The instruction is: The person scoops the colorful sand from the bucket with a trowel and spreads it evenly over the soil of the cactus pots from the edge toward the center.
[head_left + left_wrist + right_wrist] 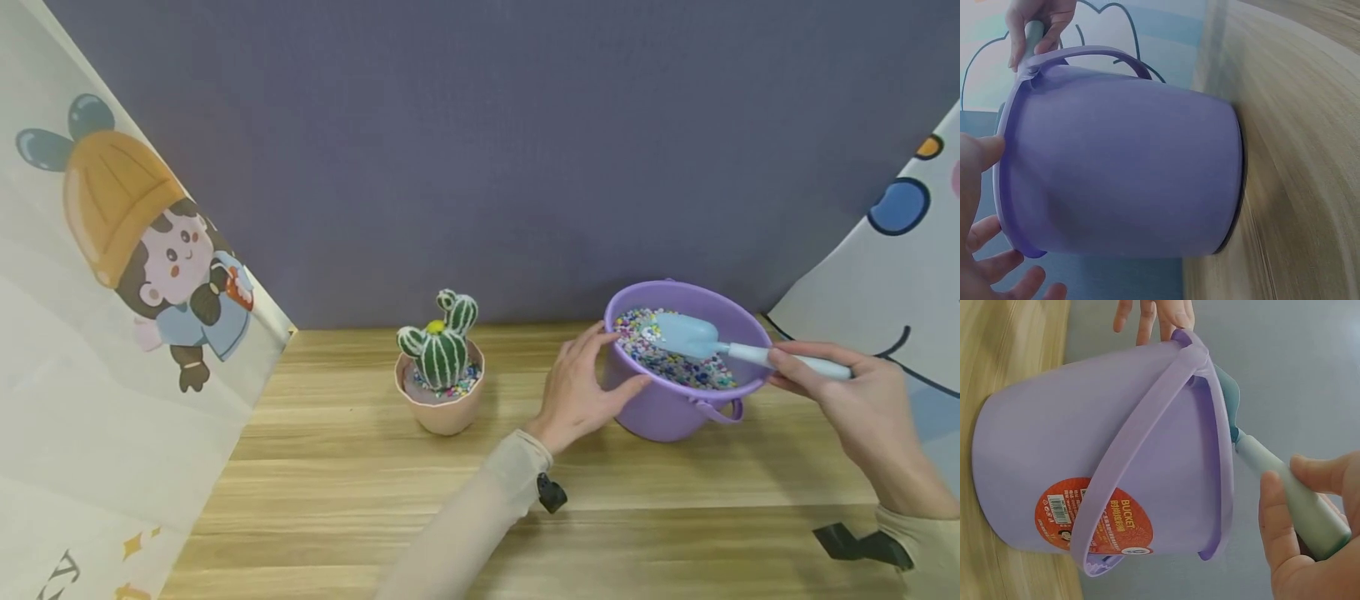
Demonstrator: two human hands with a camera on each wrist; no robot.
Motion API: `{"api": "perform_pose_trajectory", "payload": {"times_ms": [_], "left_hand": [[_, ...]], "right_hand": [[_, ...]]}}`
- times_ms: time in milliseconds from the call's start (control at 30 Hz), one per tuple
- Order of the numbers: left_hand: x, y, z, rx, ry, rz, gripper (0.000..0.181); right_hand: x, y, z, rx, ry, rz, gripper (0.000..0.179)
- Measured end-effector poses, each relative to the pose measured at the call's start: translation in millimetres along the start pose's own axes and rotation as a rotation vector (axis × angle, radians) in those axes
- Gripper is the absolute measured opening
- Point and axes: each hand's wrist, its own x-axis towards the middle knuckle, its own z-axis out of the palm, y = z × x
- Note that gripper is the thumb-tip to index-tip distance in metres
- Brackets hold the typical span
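A purple bucket (651, 408) holds many small multicoloured pebbles (678, 367). My left hand (577, 390) touches its rim from the left, fingers and thumb spread apart. In my right hand (862, 400), the handle of a light-blue trowel (686, 335) is gripped between thumb and fingers. The blade lies inside the bucket at the pebbles, with some pebbles at its tip. In the right wrist view, most of the trowel's blade is hidden behind the rim. Left of the bucket stands a pink pot (446, 415) with a green cactus (441, 360) and some coloured pebbles round its base.
Everything stands on a wood-grain table (337, 475). A dark grey-blue wall (480, 167) rises behind it. Printed white panels flank both sides, the left one (45, 350) with a cartoon figure. The bucket's handle (1132, 437) hangs down its side, across an orange label (1125, 519).
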Motion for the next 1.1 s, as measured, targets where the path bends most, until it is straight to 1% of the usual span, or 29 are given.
{"api": "perform_pose_trajectory", "payload": {"times_ms": [100,133,267,367,433,567,633,700,867,933,1100], "left_hand": [[-0.3,-1.4,-1.1,-0.006,0.011,0.006,0.076],[-0.6,-1.9,-1.7,-0.008,0.015,0.007,0.076],[-2.4,-4.6,-4.1,-0.009,0.016,0.012,0.075],[-4.1,-6.9,-6.7,-0.008,0.008,0.009,0.072],[-5.6,-9.1,-8.5,-0.010,0.003,-0.001,0.070],[-8.3,-13.5,-13.0,-0.028,0.002,-0.029,0.068],[-9.8,-15.8,-15.7,-0.036,0.002,-0.040,0.067],[-11.5,-18.0,-18.7,-0.045,0.001,-0.047,0.068],[-16.9,-22.8,-26.8,-0.060,0.014,-0.058,0.067],[-18.6,-24.4,-29.8,-0.061,0.020,-0.057,0.066],[-22.3,-28.4,-35.2,-0.060,0.025,-0.041,0.065]], "right_hand": [[-0.5,-1,1,-0.074,0.011,0.006,0.012],[-0.8,-1,2,-0.084,0.008,0.015,0.012],[-2.0,-2,5,-0.076,-0.010,0.042,0.015],[-3.5,-3,9,-0.084,-0.007,0.042,0.016],[-4.8,-4,11,-0.064,-0.005,0.034,0.014],[-7.1,-5,16,0.040,-0.017,0.028,0.017],[-7.8,-6,18,0.062,-0.027,0.030,0.018],[-8.1,-7,20,0.046,-0.030,0.035,0.017],[-8.7,-12,25,-0.125,-0.019,0.046,0.013],[-9.2,-13,27,-0.133,-0.023,0.046,0.013],[-11.7,-12,31,-0.059,-0.037,0.034,0.014]]}}
